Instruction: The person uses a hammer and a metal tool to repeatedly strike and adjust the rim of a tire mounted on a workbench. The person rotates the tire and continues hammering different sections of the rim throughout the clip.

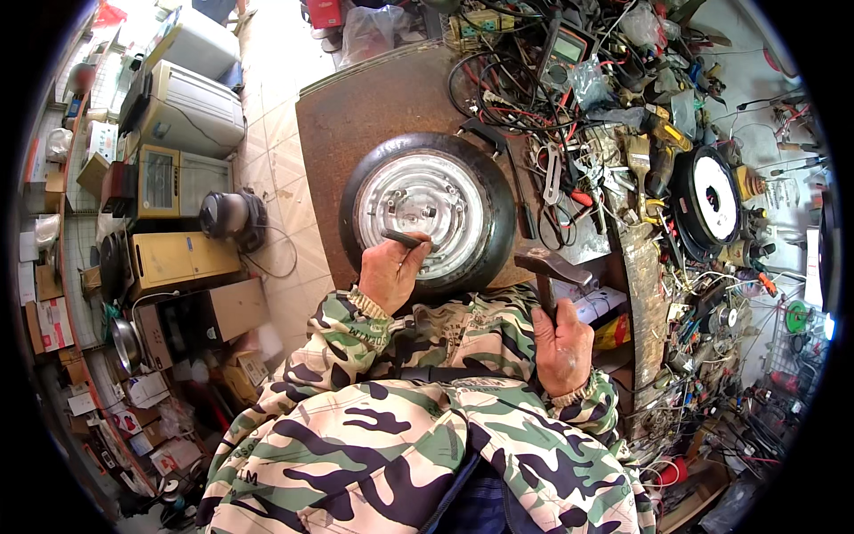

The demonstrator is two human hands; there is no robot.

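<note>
On the rusty brown bench top (334, 116) a small wheel lies flat, with a black rubber tyre (500, 205) around a scuffed silver metal hub (467, 209). My left hand (389, 278) is closed around a short dark metal chisel (402, 238) over the near left part of the hub. Whether the chisel's working end touches the metal cannot be made out. My right hand (563, 347) grips the handle of a hammer (556, 265), raised to the right of the wheel near the bench's front edge. The hammer's head is apart from the chisel.
Cables, a multimeter (567, 49), pliers and loose tools crowd the bench's right side. A black ring-shaped wheel with a white centre (712, 196) stands farther right. At left, beyond the tiled floor (280, 178), are appliances, a yellow cabinet (189, 258) and cardboard boxes (236, 311).
</note>
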